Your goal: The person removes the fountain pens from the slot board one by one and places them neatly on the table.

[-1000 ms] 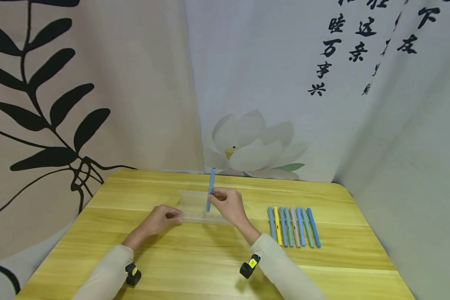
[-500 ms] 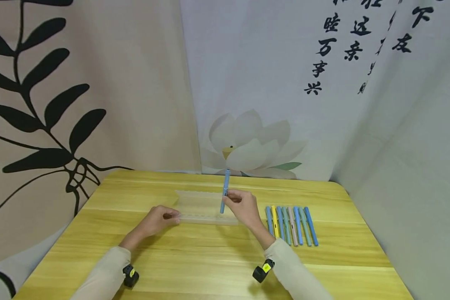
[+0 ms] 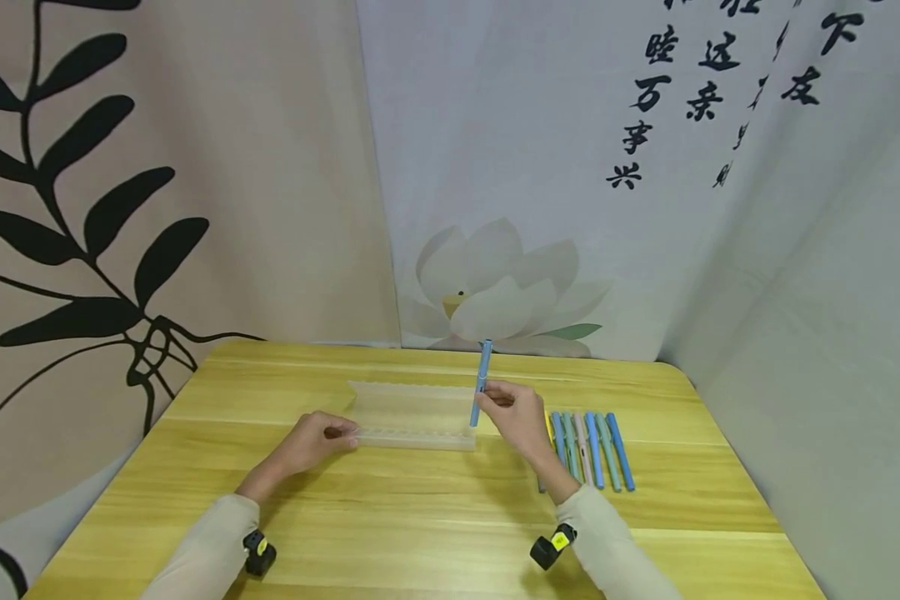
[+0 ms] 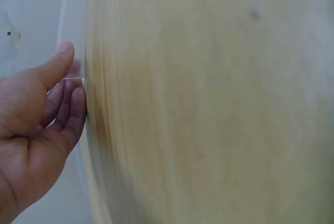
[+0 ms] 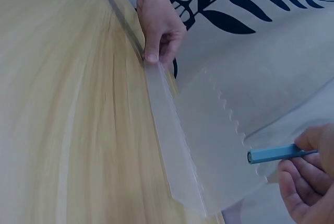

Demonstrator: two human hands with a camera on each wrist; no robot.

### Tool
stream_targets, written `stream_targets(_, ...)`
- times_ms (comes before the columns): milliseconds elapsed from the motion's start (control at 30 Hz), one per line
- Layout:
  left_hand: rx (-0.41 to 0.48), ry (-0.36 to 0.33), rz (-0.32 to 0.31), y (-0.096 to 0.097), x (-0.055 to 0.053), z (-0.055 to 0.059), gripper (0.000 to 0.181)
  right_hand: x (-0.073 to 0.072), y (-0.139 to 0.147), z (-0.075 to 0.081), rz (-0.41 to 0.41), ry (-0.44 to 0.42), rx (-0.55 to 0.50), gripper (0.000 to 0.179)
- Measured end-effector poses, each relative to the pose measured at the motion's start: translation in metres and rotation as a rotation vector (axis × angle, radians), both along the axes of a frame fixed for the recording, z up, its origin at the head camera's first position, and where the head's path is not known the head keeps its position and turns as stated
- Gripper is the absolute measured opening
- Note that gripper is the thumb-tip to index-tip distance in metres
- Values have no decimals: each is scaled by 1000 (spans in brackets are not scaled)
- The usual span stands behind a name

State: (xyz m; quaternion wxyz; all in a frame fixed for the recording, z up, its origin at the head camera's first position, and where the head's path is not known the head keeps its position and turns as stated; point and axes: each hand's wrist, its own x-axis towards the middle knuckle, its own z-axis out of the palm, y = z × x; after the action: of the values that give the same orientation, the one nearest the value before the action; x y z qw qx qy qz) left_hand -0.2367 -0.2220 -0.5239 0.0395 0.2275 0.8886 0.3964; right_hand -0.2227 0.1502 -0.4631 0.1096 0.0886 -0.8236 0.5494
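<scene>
A translucent plastic rack (image 3: 412,408) with notched edges stands on the wooden table; the right wrist view shows its scalloped rims. At its left front end, my left hand (image 3: 321,440) pinches the rack between thumb and fingers. My right hand (image 3: 519,418) holds a blue pen (image 3: 482,382) nearly upright at the rack's right end. In the right wrist view the blue pen (image 5: 274,153) points toward the notched back edge. Whether it touches the rack cannot be told.
To the right, several pens (image 3: 596,450) in blue, green, pink and yellow lie side by side, partly hidden by my right forearm. The wooden table (image 3: 390,525) reaches back to a printed curtain (image 3: 307,208). Each wrist wears a small black camera (image 3: 258,552).
My right hand has moved right along the rack with the blue pen, from near its middle to its right end. My left hand stays at the left end.
</scene>
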Motion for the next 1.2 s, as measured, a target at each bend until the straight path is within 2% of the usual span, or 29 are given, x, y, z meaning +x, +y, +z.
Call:
stream_targets(333,1,-14,-8,-1,-1,0,32,4,39,0,-76,0,71,29)
stream_targets(533,0,-31,13,-1,-1,2,32,5,60,-2,-130,-21,109,31)
stream_targets(900,0,-34,21,-1,-1,1,32,12,97,-6,-171,-53,145,34)
stream_targets(1200,2,-47,30,0,0,1,33,16,126,-8,-224,-57,231,37)
